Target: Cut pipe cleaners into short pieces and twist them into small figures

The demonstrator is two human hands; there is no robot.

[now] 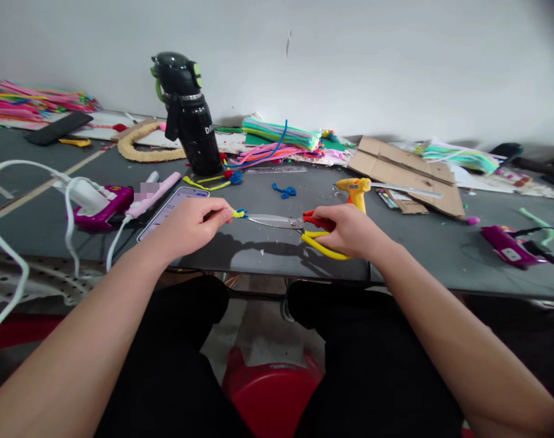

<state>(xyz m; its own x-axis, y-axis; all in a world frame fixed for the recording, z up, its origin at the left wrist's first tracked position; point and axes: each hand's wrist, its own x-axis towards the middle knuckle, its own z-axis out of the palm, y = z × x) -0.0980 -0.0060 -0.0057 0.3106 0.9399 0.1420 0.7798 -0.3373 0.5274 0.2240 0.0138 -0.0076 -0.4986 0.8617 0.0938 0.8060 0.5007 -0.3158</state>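
Between the fingertips of my left hand [198, 220] is a small yellow and blue pipe cleaner piece [239, 213]. My right hand [345, 230] grips a pair of scissors [277, 221] with one red and one yellow handle. The blades point left, and their tips reach the blue end of the piece. Beyond the blades, a small blue pipe cleaner bundle [284, 190] lies on the grey table [258, 255]. More yellow, red and blue pipe cleaner pieces [228, 179] rest near the bottle's base.
A black bottle [197, 128] stands behind my left hand, with a phone [169, 210] beside that wrist. Just past my right hand sits a yellow glue gun [356, 190]. Cardboard [404, 167] lies at back right. Purple power sockets [101, 210] with cables flank both sides.
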